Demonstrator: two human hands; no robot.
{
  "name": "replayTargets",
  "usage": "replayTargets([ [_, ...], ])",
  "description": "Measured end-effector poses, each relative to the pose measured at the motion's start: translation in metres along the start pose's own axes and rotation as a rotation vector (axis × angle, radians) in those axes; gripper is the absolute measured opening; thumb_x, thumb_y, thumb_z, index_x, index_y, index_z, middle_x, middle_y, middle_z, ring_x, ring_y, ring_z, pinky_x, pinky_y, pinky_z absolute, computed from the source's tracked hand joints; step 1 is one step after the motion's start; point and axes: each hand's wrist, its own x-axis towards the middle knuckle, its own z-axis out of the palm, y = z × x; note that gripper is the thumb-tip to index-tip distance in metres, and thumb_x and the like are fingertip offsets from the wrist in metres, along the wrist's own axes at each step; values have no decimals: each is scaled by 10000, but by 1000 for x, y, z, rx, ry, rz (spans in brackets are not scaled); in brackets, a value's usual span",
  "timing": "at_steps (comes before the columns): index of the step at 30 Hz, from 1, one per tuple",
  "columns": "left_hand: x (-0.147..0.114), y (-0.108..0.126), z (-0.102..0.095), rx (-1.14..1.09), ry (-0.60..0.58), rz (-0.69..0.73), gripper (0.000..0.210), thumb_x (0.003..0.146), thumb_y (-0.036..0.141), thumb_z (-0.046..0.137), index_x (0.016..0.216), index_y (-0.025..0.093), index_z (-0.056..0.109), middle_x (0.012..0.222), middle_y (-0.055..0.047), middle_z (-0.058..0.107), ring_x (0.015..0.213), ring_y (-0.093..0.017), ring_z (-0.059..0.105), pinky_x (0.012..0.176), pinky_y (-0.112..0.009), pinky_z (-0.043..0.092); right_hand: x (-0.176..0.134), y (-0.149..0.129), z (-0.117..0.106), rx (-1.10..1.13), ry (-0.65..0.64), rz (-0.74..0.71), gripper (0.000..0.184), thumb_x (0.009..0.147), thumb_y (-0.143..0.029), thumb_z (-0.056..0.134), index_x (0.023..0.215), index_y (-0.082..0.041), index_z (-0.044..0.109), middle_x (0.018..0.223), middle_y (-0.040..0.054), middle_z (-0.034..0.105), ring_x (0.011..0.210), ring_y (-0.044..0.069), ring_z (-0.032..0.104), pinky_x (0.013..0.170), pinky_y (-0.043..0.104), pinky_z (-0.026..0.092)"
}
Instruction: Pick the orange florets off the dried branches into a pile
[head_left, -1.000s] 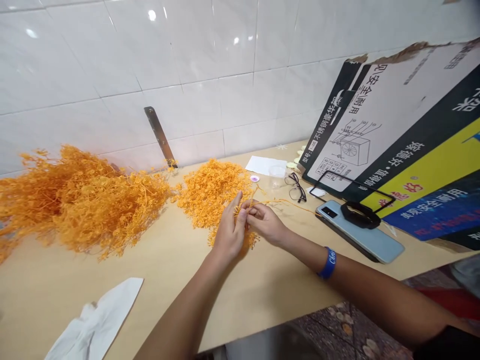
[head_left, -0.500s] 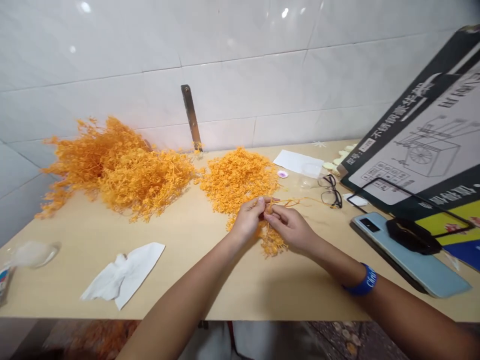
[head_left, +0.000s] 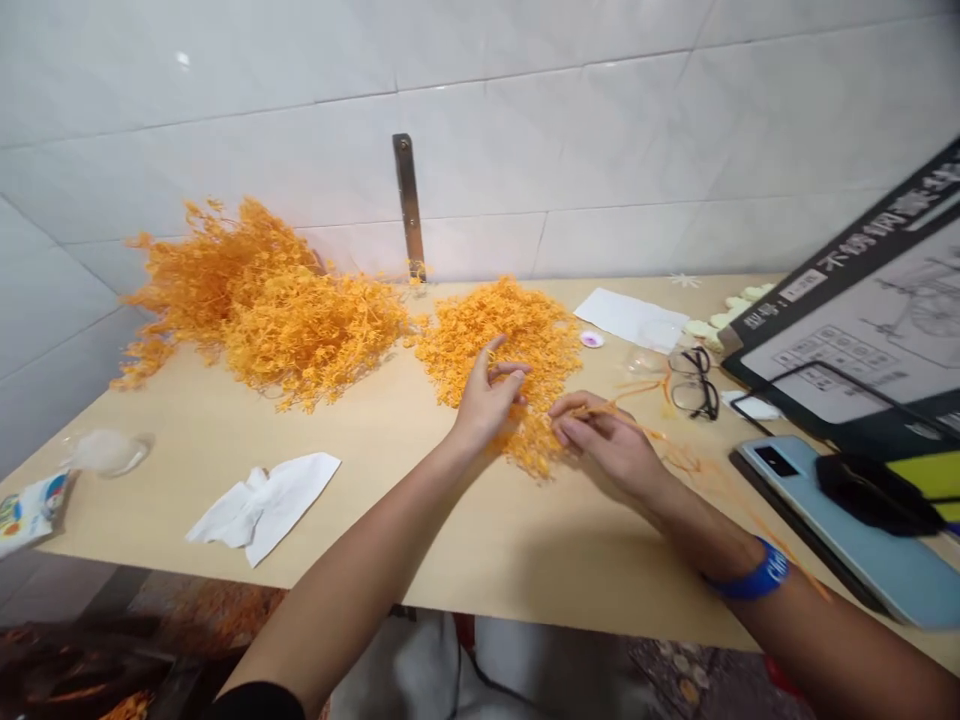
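Note:
My left hand (head_left: 487, 395) is open, its fingers apart, over the front of a heap of loose orange dried flower heads (head_left: 502, 320). Just right of it, my right hand (head_left: 604, 440) is closed on a thin orange dried-flower stem (head_left: 615, 410). Bare branching strands run out behind that hand toward the wrist. A smaller clump of orange flower heads (head_left: 531, 448) lies below and between the two hands. To the left stands a big bushy bunch of orange dried flowers (head_left: 292, 330).
Eyeglasses (head_left: 696, 385), a light blue phone (head_left: 862, 530) and a printed box (head_left: 862, 330) are at the right. White paper (head_left: 630, 318) lies at the back. A crumpled tissue (head_left: 262, 505), a clear plastic piece (head_left: 109, 452) and a small packet (head_left: 30, 510) lie at the left.
My hands were together at the stem and are now apart. The left has opened over the heap; the right has moved slightly right with the stem. The view has shifted.

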Motion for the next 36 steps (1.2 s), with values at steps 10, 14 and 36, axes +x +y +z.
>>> replayTargets([
  [10,0,-9,-1,197,-88,164,446,895,228,525,1336,214,581,1232,-85,667,966,-168,641,865,-297,501,6,-13,-4,382,100,76,367,756,-430,747,980,-228,538,748,-10,603,604,122,566,544,260,504],
  [14,2,-9,-1,246,-87,193,384,811,111,485,1135,167,682,1193,-87,682,992,-194,661,961,-355,481,9,-11,-7,442,127,86,326,751,-411,750,926,-232,541,760,-12,615,626,125,589,574,267,522],
  [36,-16,-17,18,46,-433,139,490,726,493,782,1108,197,702,1476,-99,478,1399,-322,392,1128,-399,360,4,-5,6,576,76,82,199,801,-376,737,927,-257,641,1090,29,709,1022,195,676,854,347,573],
])
